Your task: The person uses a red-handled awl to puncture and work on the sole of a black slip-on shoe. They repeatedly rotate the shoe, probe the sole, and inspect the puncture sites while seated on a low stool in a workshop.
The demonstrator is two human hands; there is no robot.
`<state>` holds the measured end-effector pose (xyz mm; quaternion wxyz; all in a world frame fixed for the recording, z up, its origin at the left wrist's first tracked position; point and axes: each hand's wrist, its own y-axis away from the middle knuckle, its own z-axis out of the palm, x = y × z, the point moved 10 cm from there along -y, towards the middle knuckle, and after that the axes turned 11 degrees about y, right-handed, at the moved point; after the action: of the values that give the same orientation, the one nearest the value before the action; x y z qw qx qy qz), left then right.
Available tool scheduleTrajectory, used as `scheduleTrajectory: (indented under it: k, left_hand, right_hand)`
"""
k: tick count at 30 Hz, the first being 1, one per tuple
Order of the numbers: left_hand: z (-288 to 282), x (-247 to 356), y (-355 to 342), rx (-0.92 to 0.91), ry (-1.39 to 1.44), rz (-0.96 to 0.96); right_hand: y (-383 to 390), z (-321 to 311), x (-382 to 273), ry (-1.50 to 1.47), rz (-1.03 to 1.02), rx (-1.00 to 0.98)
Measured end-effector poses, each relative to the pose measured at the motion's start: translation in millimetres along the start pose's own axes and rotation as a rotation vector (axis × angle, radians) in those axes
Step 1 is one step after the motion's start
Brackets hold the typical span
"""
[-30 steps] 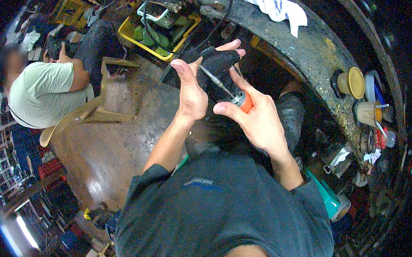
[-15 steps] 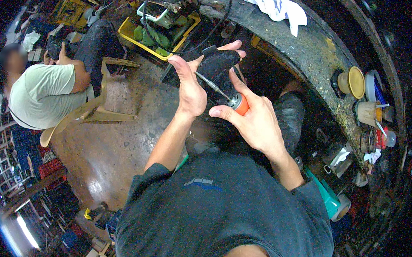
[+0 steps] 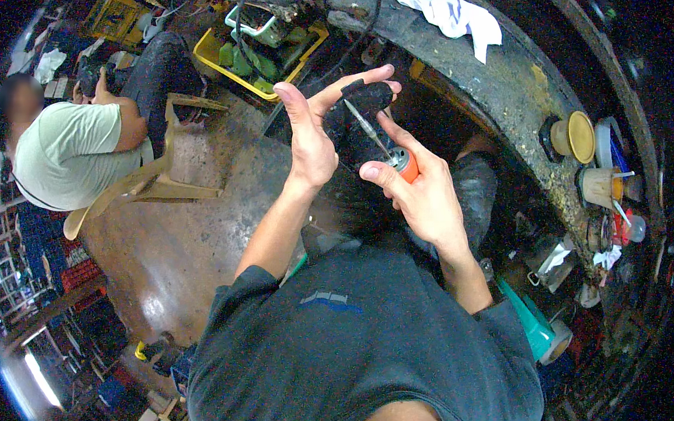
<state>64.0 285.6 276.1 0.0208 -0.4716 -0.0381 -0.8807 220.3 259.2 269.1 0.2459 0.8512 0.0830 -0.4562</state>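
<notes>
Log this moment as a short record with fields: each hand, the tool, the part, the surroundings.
left hand: raised, fingers spread, supporting a dark part
right hand: wrapped around an orange-handled screwdriver
screwdriver: metal shaft angled up and left, tip at the dark part
dark part: black, held up in front of the person; its kind cannot be told
workbench: curved, grimy, with a white rag lying on it
yellow crate: on the floor, holding green items
nearby: another person seated at the left
</notes>
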Motion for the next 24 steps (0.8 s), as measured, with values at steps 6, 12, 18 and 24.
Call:
scheduleTrajectory:
  k: [6,12,18,24]
  left_hand:
    - [-2.7,22.5,-9.2,-0.098,-0.044,0.22]
    - [-27.2,34.6,-24.0,0.059,0.273,0.178]
    - [-79.3,40.2,-19.7,0.263,0.275,0.086]
    - [-110.3,19.8,-12.5,0.301,0.355,0.052]
  right_hand:
    - [-5.1,9.7,7.1,-0.227,-0.002,0.006]
    - [-3.3,1.7,19.7,-0.677,0.032,-0.15]
    - [2.7,-45.0,40.9,-0.705,-0.12,-0.046]
    - [-19.3,-115.6,86.2,-0.554,-0.133,0.315]
